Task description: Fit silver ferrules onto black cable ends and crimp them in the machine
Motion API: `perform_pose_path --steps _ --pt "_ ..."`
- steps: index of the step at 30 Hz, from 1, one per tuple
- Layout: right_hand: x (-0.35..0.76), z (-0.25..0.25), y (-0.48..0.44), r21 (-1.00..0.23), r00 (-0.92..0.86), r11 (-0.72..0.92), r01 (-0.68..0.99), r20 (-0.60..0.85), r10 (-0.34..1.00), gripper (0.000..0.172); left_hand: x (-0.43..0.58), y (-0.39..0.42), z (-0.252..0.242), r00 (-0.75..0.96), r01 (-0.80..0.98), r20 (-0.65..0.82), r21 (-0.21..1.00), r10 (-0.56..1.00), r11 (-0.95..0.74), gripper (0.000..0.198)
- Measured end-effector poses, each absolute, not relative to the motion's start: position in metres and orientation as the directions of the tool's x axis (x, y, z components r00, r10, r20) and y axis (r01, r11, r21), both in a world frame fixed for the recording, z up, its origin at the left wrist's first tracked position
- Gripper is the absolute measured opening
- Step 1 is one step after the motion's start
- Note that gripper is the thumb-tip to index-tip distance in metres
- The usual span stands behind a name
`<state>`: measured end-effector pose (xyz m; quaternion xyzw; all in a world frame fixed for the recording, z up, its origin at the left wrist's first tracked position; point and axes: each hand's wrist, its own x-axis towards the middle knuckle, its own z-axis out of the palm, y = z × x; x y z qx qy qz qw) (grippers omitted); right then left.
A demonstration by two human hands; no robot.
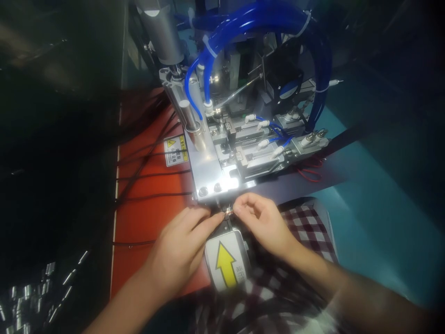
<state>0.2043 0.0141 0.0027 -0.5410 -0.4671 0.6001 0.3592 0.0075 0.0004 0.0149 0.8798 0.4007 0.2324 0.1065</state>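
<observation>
Both hands meet at the front of a metal pneumatic machine (208, 171), just under its front plate. A tiny shiny, copper-coloured part (228, 211) sits between the fingertips. My left hand (181, 246) reaches in from the left, its thumb stretched to the part and its fingers partly hidden under the plate. From the right, my right hand (260, 220) has thumb and forefinger pinched together at the part's other side. What exactly the part is cannot be made out. Below the hands is a white cover (225, 260) with a yellow arrow.
Thick blue air hoses (264, 18) arch over the machine. Black cables (153, 197) cross the orange-red surface (139, 222) on the left. A warning label (175, 150) is beside the machine's plate. Blurred shiny metal pieces (28, 292) lie at the lower left.
</observation>
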Motion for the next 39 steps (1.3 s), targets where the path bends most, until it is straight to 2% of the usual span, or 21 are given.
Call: perform_pose_path --steps 6,15,18,24,39 --pt "0.2025 0.0048 0.0145 -0.939 -0.166 -0.339 0.052 -0.343 0.925 0.016 0.0073 -0.0006 0.0134 0.577 0.651 0.322 0.374 0.75 -0.661 0.03" --pt "0.2068 0.0048 0.0201 -0.871 -0.198 -0.492 0.004 -0.483 0.853 0.021 0.0075 0.0011 0.0145 0.568 0.651 0.323 0.387 0.757 -0.653 0.03" --pt "0.207 0.0065 0.0202 -0.891 -0.128 -0.452 0.029 -0.452 0.883 0.019 0.0078 0.0011 0.0147 0.574 0.646 0.324 0.386 0.752 -0.659 0.03" --pt "0.1997 0.0111 0.0195 -0.911 -0.105 -0.412 -0.001 -0.41 0.906 0.014 0.007 0.0007 0.0156 0.577 0.645 0.327 0.38 0.748 -0.663 0.029" --pt "0.1994 0.0037 0.0134 -0.959 -0.134 -0.28 0.042 -0.284 0.95 0.015 0.0083 0.0005 0.0139 0.573 0.639 0.323 0.399 0.753 -0.658 0.03"
